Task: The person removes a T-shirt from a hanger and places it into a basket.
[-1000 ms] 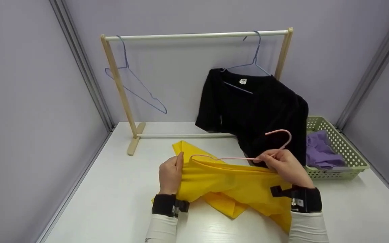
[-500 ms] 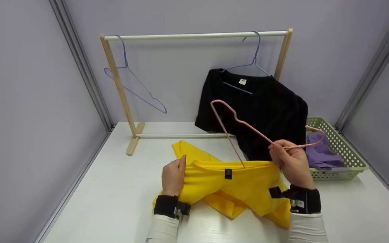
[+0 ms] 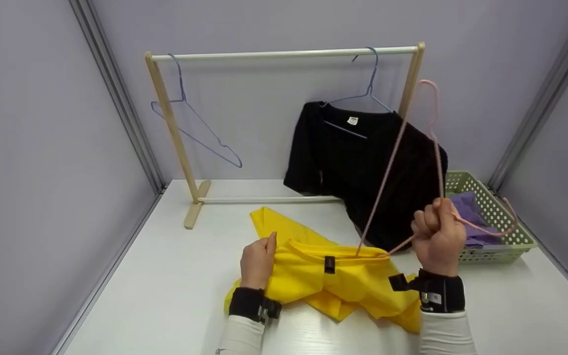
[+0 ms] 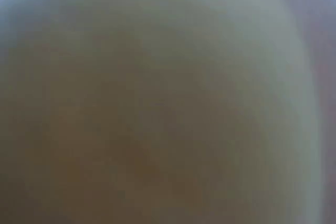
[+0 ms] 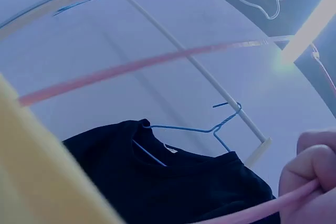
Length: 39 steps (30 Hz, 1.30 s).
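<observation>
A yellow shirt (image 3: 303,283) lies bunched on the white table, its neckline lifted and a black tag at the collar. My left hand (image 3: 257,262) grips the shirt at the left end of the neckline. In my right hand (image 3: 439,241) is a pink clothes hanger (image 3: 383,183), held near its hook. One end of the hanger points up; its other end dips into the neckline, where the cloth hides it. The right wrist view shows my right hand (image 5: 315,174) with fingers curled round the pink wire. The left wrist view is a blurred, close surface.
Behind stands a clothes rack (image 3: 284,53) with wooden posts. From it hang a bare blue hanger (image 3: 205,123) at left and a black shirt (image 3: 363,162) on a blue hanger at right. A green basket (image 3: 515,227) holding purple cloth (image 3: 469,212) stands at right.
My right hand has turned the pink hanger from lying along the neckline to upright, its free end swinging up and right. The left hand keeps its grip, shifting slightly right and down.
</observation>
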Available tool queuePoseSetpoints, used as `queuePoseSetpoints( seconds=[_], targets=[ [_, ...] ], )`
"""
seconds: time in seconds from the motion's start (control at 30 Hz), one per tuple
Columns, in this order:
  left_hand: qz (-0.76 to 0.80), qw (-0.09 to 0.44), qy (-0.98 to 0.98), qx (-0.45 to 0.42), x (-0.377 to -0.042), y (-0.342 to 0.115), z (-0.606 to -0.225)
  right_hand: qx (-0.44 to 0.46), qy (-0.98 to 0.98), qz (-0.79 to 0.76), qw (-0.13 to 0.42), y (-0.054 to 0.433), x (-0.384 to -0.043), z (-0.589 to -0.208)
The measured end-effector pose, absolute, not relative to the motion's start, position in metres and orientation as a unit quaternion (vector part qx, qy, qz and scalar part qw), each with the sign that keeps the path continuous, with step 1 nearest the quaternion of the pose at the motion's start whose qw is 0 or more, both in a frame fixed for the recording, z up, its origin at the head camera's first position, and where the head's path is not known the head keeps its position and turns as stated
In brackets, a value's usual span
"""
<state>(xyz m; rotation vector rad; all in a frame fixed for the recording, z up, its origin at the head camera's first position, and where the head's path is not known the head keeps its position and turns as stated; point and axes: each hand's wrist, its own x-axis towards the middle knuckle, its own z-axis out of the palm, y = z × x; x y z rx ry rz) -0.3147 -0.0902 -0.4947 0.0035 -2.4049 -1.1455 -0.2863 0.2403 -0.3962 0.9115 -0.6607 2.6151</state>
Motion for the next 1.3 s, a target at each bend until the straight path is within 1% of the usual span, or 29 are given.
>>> queuePoseSetpoints(
  seconds=[0.17,0.33,0.4,0.5,0.6,0.7,0.87,0.9,0.97,1.03,1.07,1.17,1.3],
  targets=[
    [-0.402,0.198,-0.894,0.027,-0.315,-0.091,-0.496,0.303,-0.119,0.933,0.156,0.24,-0.283,-0.393],
    [-0.387,0.163,-0.906,0.045,-0.316,-0.092,-0.497,0.295,-0.075,0.935,0.18,0.239,-0.279,-0.389],
    [-0.381,0.154,-0.91,0.051,-0.315,-0.092,-0.496,0.299,-0.069,0.933,0.188,0.237,-0.276,-0.387],
    [-0.37,0.158,-0.914,0.049,-0.313,-0.09,-0.494,0.307,-0.072,0.929,0.192,0.233,-0.273,-0.385],
    [-0.369,0.197,-0.908,0.026,-0.31,-0.085,-0.488,0.315,-0.077,0.927,0.191,0.226,-0.27,-0.384],
    [-0.387,0.263,-0.884,-0.021,-0.304,-0.078,-0.478,0.32,-0.087,0.925,0.187,0.217,-0.268,-0.383],
    [-0.409,0.366,-0.823,-0.148,-0.292,-0.059,-0.462,0.323,-0.117,0.921,0.185,0.197,-0.268,-0.386],
    [-0.409,0.381,-0.81,-0.177,-0.29,-0.054,-0.46,0.322,-0.125,0.92,0.185,0.193,-0.268,-0.387],
    [-0.412,0.391,-0.788,-0.235,-0.284,-0.045,-0.455,0.322,-0.136,0.919,0.184,0.185,-0.268,-0.389],
    [-0.417,0.382,-0.773,-0.287,-0.279,-0.038,-0.452,0.323,-0.146,0.917,0.181,0.178,-0.267,-0.391],
    [-0.418,0.368,-0.771,-0.308,-0.276,-0.035,-0.45,0.325,-0.15,0.916,0.179,0.174,-0.267,-0.392],
    [-0.419,0.303,-0.784,-0.344,-0.269,-0.028,-0.448,0.33,-0.166,0.913,0.173,0.165,-0.265,-0.395],
    [-0.41,0.21,-0.815,-0.351,-0.264,-0.023,-0.447,0.327,-0.185,0.911,0.168,0.155,-0.261,-0.397]
  ],
)
